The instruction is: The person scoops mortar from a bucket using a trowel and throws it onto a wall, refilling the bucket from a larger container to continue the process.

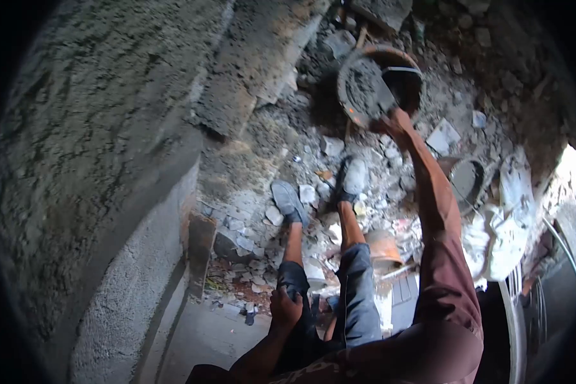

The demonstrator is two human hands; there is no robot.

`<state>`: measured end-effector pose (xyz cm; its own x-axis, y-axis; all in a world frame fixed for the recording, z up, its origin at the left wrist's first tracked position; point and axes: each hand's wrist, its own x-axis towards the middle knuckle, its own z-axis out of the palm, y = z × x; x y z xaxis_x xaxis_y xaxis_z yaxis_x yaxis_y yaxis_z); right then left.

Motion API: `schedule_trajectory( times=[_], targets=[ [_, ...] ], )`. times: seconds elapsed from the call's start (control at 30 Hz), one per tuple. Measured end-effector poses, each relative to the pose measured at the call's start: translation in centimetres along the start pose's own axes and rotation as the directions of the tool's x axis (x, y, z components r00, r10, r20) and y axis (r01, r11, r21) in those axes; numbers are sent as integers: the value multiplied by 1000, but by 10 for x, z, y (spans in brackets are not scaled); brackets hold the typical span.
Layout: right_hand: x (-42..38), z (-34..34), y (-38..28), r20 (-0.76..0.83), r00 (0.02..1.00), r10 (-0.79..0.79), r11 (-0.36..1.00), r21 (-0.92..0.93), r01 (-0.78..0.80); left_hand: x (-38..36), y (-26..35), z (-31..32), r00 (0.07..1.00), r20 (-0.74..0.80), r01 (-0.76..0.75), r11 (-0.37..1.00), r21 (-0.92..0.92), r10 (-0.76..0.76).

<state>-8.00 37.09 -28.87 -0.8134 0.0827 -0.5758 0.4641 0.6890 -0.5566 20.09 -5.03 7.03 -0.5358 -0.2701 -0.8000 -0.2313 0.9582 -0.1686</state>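
Note:
My right hand (395,124) is closed on a trowel at the near rim of a round bucket (351,102). The flat blade of the trowel (383,96) points into the bucket, against grey wet mortar (363,82) heaped on its left side. The bucket's right side looks dark inside, with a pale handle across it. My left hand (286,308) rests on my left knee, fingers bent; whether it holds anything cannot be made out.
Rough mortar-covered wall (109,109) fills the left. Broken rubble (333,146) lies around my shoes. A second bucket (465,177) with grey contents stands right of my right forearm, near white sacks (509,233). An orange container (384,248) lies beside my right leg.

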Motion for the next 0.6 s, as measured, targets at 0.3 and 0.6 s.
schedule_trajectory(
  times=[0.3, 0.6],
  targets=[
    [-91, 0, 20, -188, 982, -10, 989, 145, 38, 22, 16, -62, 997, 79, -5, 995, 101, -3],
    [-249, -72, -94, -162, 839, 519, 357, 933, -41, 43, -11, -83, 994, 50, -96, 995, 38, 94]
  ],
)
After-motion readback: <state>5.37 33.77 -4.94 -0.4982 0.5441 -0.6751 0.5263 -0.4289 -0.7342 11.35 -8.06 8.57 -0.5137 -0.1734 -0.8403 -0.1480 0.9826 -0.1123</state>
